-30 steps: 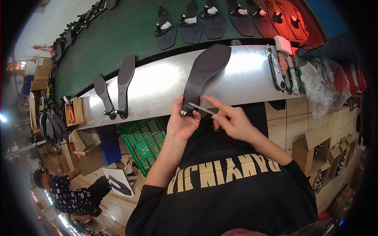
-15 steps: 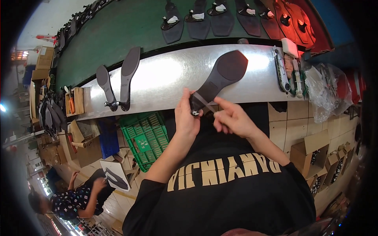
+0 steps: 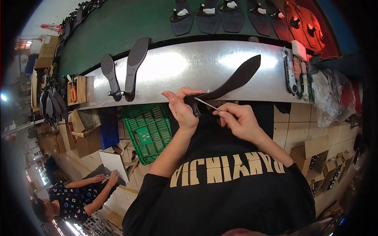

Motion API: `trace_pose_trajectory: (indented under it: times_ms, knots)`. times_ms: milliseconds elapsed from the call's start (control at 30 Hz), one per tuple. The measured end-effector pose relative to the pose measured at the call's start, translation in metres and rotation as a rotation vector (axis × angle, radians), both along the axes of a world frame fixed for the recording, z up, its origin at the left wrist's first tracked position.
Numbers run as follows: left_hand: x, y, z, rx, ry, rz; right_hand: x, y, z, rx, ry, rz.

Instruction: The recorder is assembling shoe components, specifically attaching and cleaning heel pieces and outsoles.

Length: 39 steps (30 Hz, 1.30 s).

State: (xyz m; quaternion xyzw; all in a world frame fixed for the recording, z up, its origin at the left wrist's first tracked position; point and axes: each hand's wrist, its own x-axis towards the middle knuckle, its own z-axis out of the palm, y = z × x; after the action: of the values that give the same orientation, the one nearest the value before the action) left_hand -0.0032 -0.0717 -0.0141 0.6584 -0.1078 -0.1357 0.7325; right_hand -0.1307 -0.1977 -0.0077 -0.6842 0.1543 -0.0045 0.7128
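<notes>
As the left hand (image 3: 183,113), thumb spread, gripped a seemingly unfinished sole (image 3: 235,82), the right hand (image 3: 241,121) pinched a thin tool (image 3: 207,104) at its eight-o'clock end.

**Bench across the middle, worktop behind**

At frame centre we see the left hand (image 3: 184,112), its held shoe (image 3: 236,80) reaching toward the upper right over the bench (image 3: 177,78). The right hand (image 3: 241,122) is to the right, a tool (image 3: 207,104) between the 2. Left of centre, 2 shoes (image 3: 132,70) lie side by side on the bench; a box (image 3: 81,92) sits at its left end. At its right end we find a cutter (image 3: 289,72), then a plastic bag (image 3: 330,94). Sandals (image 3: 232,17) line the worktop (image 3: 118,27), upper right. Below the bench, left of centre, is a crate (image 3: 155,147); lower left, a co-worker (image 3: 71,200); lower right, cartons (image 3: 321,145).
</notes>
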Motion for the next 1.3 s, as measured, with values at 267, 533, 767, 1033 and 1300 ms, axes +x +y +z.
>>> trace_pose_trajectory:
  times_ms: [267,533,767,1033,1300]
  knots:
    - [0.01,0.004,0.0,-0.284,0.431,-0.074,-0.003,0.016,0.012,-0.583,-0.464,0.037]
    - [0.001,-0.01,-0.004,-0.694,1.089,-0.146,0.007,0.009,0.002,-0.657,-0.296,-0.149]
    - [0.013,-0.008,-0.015,-0.964,1.132,-0.287,0.007,0.023,0.015,-0.592,-0.328,-0.035]
    - [0.121,0.057,0.036,-0.688,0.707,0.307,0.012,-0.005,0.009,-0.583,-0.213,-0.21]
    - [0.175,0.155,0.051,0.124,0.144,0.463,0.0,-0.092,-0.004,-0.806,-0.148,-0.465]
